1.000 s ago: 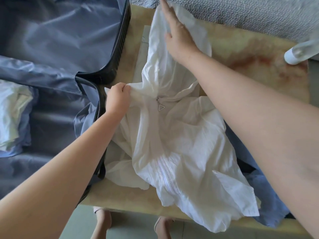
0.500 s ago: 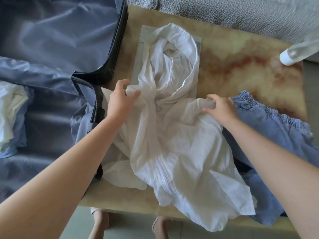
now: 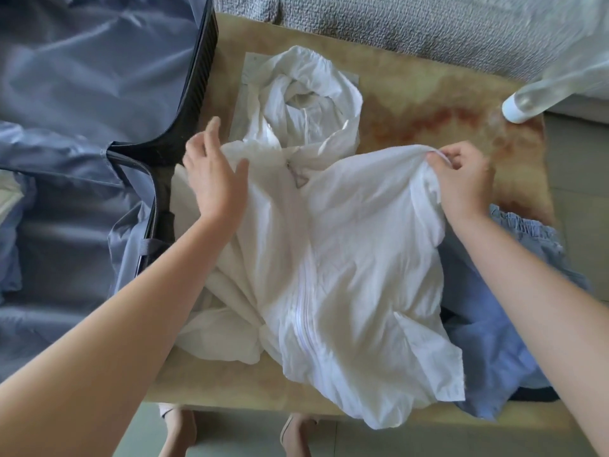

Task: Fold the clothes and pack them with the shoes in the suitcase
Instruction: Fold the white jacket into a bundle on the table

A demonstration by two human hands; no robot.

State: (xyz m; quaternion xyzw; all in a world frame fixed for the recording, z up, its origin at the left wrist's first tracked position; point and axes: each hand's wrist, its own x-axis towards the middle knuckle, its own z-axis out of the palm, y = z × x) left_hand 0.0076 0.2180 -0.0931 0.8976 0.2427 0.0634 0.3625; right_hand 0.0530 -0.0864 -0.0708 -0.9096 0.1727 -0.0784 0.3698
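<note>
A white hooded zip jacket [image 3: 346, 258] lies front up and crumpled on a marbled tabletop [image 3: 412, 103], hood pointing away from me. My right hand [image 3: 461, 183] pinches the jacket's right shoulder and lifts it a little. My left hand [image 3: 214, 173] rests with spread fingers on the left shoulder. A blue garment [image 3: 494, 324] with an elastic waistband lies under the jacket's right side. The open suitcase [image 3: 99, 127] with grey-blue lining lies to the left, light folded clothes [image 3: 10, 206] at its left edge.
A clear bottle with a white cap [image 3: 534, 100] lies at the table's far right. A grey textured sofa [image 3: 395, 24] runs behind the table. A flat pale sheet [image 3: 244, 94] lies under the hood. My feet [image 3: 296, 433] show below the near table edge.
My right hand left the hood, came back to the right shoulder and pulled it outward to the right. My left hand let go of the bunched fabric and now lies spread.
</note>
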